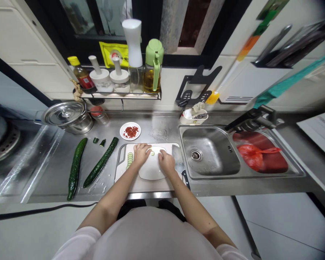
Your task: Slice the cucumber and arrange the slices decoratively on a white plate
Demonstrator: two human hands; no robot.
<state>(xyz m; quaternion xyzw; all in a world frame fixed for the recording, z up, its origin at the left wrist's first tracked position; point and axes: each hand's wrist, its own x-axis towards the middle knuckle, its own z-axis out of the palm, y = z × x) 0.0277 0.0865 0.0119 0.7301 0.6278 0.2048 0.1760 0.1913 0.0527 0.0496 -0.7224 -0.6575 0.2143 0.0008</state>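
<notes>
A white cutting board (pixel 124 169) lies on the steel counter in front of me, with a white plate (pixel 151 171) resting on it. My left hand (pixel 141 153) is curled over the plate's far rim, fingers pinched on pale cucumber slices (pixel 152 152). My right hand (pixel 166 161) sits just to their right, fingers curled down on the plate; what they hold is hidden. A row of cut cucumber slices (pixel 129 159) lies on the board left of my left hand. A knife (pixel 185 179) with a black handle lies along the board's right edge.
Two whole cucumbers (pixel 75 168) (pixel 100 162) and two cut ends (pixel 99 141) lie to the left. A small dish of chopped red chilli (pixel 130 131) stands behind the board. A lidded pot (pixel 67 116) is at back left; a double sink (pixel 211 153) with a red bag (pixel 253 155) is on the right.
</notes>
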